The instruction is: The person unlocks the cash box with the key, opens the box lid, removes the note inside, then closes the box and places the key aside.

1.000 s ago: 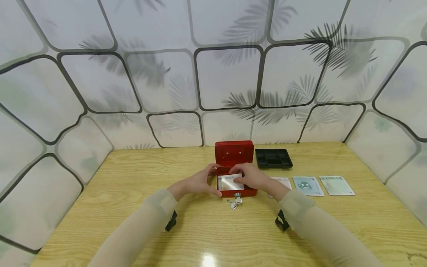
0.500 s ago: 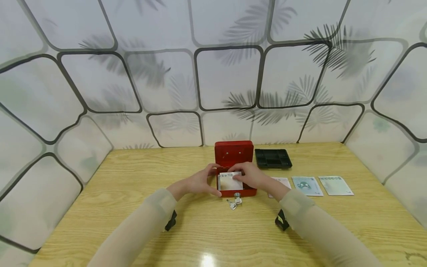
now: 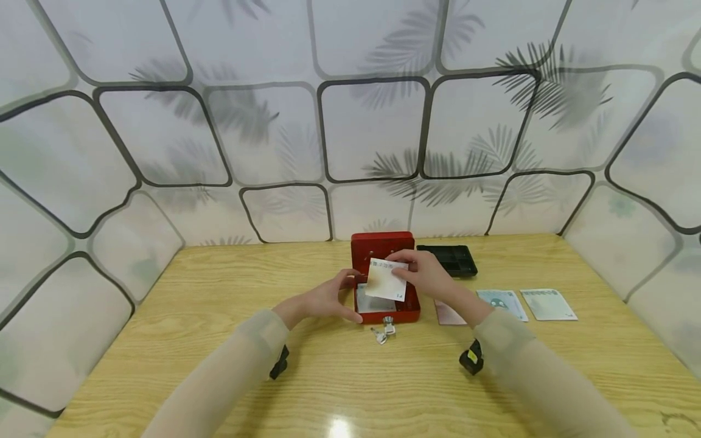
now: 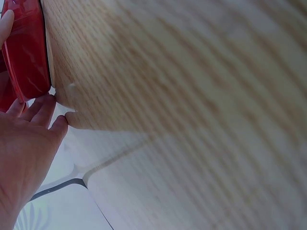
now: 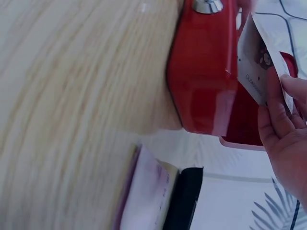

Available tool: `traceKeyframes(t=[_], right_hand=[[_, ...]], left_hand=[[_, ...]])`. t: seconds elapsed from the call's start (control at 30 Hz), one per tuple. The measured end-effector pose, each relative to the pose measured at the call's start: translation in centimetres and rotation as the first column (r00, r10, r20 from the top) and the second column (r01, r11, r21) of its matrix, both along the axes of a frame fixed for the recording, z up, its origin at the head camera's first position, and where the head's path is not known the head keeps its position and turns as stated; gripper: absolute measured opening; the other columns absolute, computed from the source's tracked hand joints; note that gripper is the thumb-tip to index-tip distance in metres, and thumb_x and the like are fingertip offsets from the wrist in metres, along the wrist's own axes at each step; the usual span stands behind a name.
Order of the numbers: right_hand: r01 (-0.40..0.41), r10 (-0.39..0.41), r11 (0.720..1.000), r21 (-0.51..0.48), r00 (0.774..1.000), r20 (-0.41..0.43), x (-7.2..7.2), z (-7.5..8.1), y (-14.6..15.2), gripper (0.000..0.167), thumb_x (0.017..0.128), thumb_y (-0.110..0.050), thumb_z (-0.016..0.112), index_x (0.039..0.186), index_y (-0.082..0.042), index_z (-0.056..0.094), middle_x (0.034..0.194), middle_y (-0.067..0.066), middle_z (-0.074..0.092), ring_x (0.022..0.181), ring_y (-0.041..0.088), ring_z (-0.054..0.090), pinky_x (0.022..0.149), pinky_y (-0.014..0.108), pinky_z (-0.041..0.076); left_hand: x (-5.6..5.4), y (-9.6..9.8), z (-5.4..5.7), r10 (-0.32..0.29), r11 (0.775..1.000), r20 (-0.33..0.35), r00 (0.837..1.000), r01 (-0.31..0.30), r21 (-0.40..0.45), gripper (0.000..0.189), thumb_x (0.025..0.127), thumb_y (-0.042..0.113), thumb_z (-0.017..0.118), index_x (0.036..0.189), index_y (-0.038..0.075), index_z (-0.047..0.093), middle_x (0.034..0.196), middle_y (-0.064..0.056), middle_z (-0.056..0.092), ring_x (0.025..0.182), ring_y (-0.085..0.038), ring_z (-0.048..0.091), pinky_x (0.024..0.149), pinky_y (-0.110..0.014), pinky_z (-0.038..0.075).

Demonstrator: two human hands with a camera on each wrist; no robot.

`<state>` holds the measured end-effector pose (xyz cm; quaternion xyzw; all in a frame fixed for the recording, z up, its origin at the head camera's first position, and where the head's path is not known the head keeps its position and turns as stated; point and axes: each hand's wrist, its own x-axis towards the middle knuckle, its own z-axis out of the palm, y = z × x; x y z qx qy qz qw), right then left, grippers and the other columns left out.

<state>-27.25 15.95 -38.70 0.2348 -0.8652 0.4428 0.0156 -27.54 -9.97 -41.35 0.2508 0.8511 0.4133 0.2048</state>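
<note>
White paper, right at the heart of the action: a squarish printed memo sheet (image 3: 383,281), tilted, pinched between thumb and fingers of the right hand (image 3: 423,274), up over the open red cash box (image 3: 406,317). Clean straight edges, brownish tint to one side, small dark marks along the top; on the other face, from the right wrist view, a dark cartoon figure with lettering.

Over to the left hand (image 3: 327,298): stretched wide, gripping the box's left end, thumb at the front corner, fingers round the back. Glossy red walls, rounded corners, lid (image 3: 363,244) raised behind, shiny metallic lock (image 3: 388,320) in front, silvery keys (image 3: 381,336) just below. Inside, a greyish flat sheet (image 3: 373,303), faintly shiny.

Behind to the right, a black divided tray (image 3: 467,266). Nearer, pinkish paper (image 3: 449,314), partly hidden, then bluish paper (image 3: 505,307) with a teal cartoon, then cream-green paper (image 3: 549,305), all flat on smooth, streaky wood-grain tabletop (image 3: 323,383).
</note>
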Motion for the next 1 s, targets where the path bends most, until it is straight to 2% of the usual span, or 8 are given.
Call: traceKeyframes(t=[0.1, 0.17, 0.33, 0.4, 0.63, 0.73, 0.83, 1.0], right_hand=[[-0.001, 0.001, 1.0, -0.018, 1.0, 0.008, 0.4, 0.4, 0.6, 0.025, 0.094, -0.007, 0.064, 0.118, -0.004, 0.066, 0.097, 0.014, 0.065, 0.056, 0.014, 0.043, 0.051, 0.026, 0.04], [0.001, 0.0, 1.0, -0.028, 1.0, 0.024, 0.9, 0.7, 1.2, 0.025, 0.095, -0.008, 0.064, 0.12, -0.004, 0.066, 0.095, 0.013, 0.065, 0.055, 0.015, 0.041, 0.05, 0.028, 0.037], [0.01, -0.007, 0.999, -0.053, 0.999, 0.053, 2.2, 1.5, 3.3, 0.028, 0.094, -0.008, 0.064, 0.122, 0.0, 0.064, 0.113, 0.016, 0.065, 0.073, 0.017, 0.058, 0.061, 0.031, 0.05], [0.007, -0.003, 0.998, -0.063, 0.998, 0.064, 2.8, 1.7, 4.3, 0.029, 0.094, -0.007, 0.064, 0.122, 0.002, 0.063, 0.115, 0.018, 0.064, 0.078, 0.018, 0.062, 0.065, 0.033, 0.054], [-0.033, 0.032, 0.999, 0.004, 0.993, 0.111, 5.4, 2.5, 7.7, 0.031, 0.094, -0.01, 0.064, 0.122, 0.002, 0.062, 0.113, 0.018, 0.065, 0.07, 0.017, 0.061, 0.06, 0.031, 0.051], [-0.041, 0.035, 0.998, 0.039, 0.987, 0.154, 6.6, 2.4, 8.9, 0.032, 0.094, -0.013, 0.064, 0.123, 0.001, 0.062, 0.116, 0.019, 0.063, 0.061, 0.012, 0.055, 0.051, 0.028, 0.045], [-0.046, 0.037, 0.998, 0.045, 0.982, 0.185, 7.6, 2.0, 9.6, 0.033, 0.094, -0.013, 0.065, 0.123, 0.002, 0.062, 0.117, 0.02, 0.063, 0.061, 0.01, 0.056, 0.049, 0.027, 0.042], [-0.097, 0.09, 0.995, 0.028, 0.977, 0.196, 8.6, 0.7, 10.2, 0.03, 0.095, -0.011, 0.063, 0.12, 0.005, 0.062, 0.118, 0.023, 0.061, 0.073, 0.01, 0.064, 0.064, 0.027, 0.051]], left_hand=[[0.0, 0.0, -0.1, 0.004, 1.0, 0.002, 1.0, -0.004, -0.005, 0.094, 0.076, 0.023, 0.086, 0.147, 0.012, 0.026, 0.15, -0.015, 0.037, 0.141, -0.03, 0.028, 0.115, -0.046, 0.016], [0.0, -0.1, -0.2, 0.005, 1.0, -0.003, 1.0, -0.005, -0.011, 0.094, 0.075, 0.024, 0.086, 0.147, 0.012, 0.026, 0.15, -0.014, 0.037, 0.141, -0.03, 0.028, 0.115, -0.046, 0.017], [-0.1, -0.1, -0.2, -0.005, 1.0, -0.008, 1.0, 0.005, -0.009, 0.093, 0.076, 0.025, 0.085, 0.146, 0.011, 0.026, 0.151, -0.014, 0.036, 0.141, -0.03, 0.029, 0.115, -0.046, 0.018], [-0.1, -0.1, -0.2, -0.008, 1.0, -0.005, 1.0, 0.008, -0.005, 0.092, 0.077, 0.024, 0.085, 0.146, 0.011, 0.027, 0.151, -0.014, 0.035, 0.141, -0.03, 0.028, 0.115, -0.047, 0.018], [-0.1, -0.1, 0.0, -0.01, 1.0, 0.003, 1.0, 0.01, 0.004, 0.09, 0.077, 0.022, 0.084, 0.145, 0.011, 0.027, 0.151, -0.013, 0.035, 0.141, -0.03, 0.028, 0.115, -0.047, 0.018], [-0.1, -0.1, 0.0, -0.01, 1.0, 0.005, 1.0, 0.01, 0.005, 0.09, 0.077, 0.023, 0.084, 0.146, 0.011, 0.027, 0.151, -0.013, 0.035, 0.141, -0.031, 0.028, 0.115, -0.048, 0.018], [-0.1, -0.1, 0.0, -0.012, 1.0, 0.007, 1.0, 0.012, 0.009, 0.091, 0.077, 0.023, 0.084, 0.146, 0.011, 0.027, 0.151, -0.013, 0.035, 0.141, -0.031, 0.028, 0.115, -0.048, 0.018], [0.0, -0.1, 0.0, -0.009, 1.0, 0.009, 1.0, 0.009, 0.007, 0.09, 0.077, 0.023, 0.084, 0.146, 0.011, 0.027, 0.151, -0.013, 0.035, 0.141, -0.03, 0.028, 0.115, -0.048, 0.019]])
